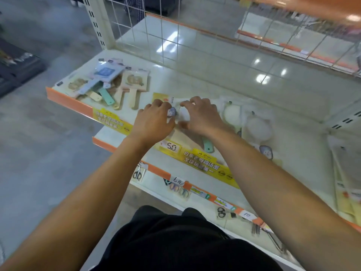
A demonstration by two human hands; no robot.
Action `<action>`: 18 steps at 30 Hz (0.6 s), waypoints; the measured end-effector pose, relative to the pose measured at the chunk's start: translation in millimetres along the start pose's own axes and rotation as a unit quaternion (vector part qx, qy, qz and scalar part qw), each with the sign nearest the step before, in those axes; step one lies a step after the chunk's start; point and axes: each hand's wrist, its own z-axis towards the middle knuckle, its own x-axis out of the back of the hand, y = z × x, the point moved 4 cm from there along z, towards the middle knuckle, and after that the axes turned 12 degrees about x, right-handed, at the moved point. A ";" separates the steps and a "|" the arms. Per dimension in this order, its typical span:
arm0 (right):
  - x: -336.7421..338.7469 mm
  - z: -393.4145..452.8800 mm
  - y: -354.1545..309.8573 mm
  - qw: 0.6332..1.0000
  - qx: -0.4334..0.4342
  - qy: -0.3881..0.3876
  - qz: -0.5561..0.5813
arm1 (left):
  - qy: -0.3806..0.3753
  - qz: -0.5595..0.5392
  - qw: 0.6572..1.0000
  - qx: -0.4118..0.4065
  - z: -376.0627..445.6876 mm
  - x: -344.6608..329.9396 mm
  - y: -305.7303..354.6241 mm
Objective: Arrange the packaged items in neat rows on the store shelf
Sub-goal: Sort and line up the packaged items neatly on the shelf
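Both hands, left hand (154, 120) and right hand (201, 116), have curled fingers gripping one white packet (182, 112) on the shelf (214, 89).

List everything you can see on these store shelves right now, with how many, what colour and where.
Paddle-shaped packaged items: a loose pile, exact count unclear, beige, blue and teal, far left of the top shelf.
Flat packaged item: one, white and yellow, under both hands at the shelf's front middle.
Clear round packaged items: at least two, whitish, right of the hands.
Price tag: one, white, reading 5.0, on the shelf's front edge.
Yellow banners: two, along that edge.
Scissors packs: several, hanging below.
Left hand: fingers curled on the flat item.
Right hand: fingers curled on the same item.
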 end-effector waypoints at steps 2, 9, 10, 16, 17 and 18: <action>0.3 4.7 5.2 1.000 0.014 -0.014 -0.002 | -0.002 -0.007 1.000 -0.011 4.6 -2.0 0.6; -4.8 19.9 21.5 0.991 0.035 -0.120 0.046 | -0.021 -0.013 0.999 -0.042 23.2 -1.1 -4.7; -6.8 22.6 23.4 0.990 0.023 -0.129 0.046 | -0.027 -0.013 0.998 -0.047 26.2 -0.6 -6.3; -9.2 26.0 18.6 0.995 -0.029 -0.093 -0.005 | -0.041 -0.028 0.996 -0.071 39.0 3.5 -19.1; -9.5 25.4 16.6 0.995 -0.041 -0.093 -0.002 | -0.038 -0.029 0.996 -0.080 39.5 4.2 -21.4; -9.0 24.1 13.8 0.994 -0.053 -0.095 0.000 | -0.036 -0.032 0.995 -0.089 39.9 4.1 -23.7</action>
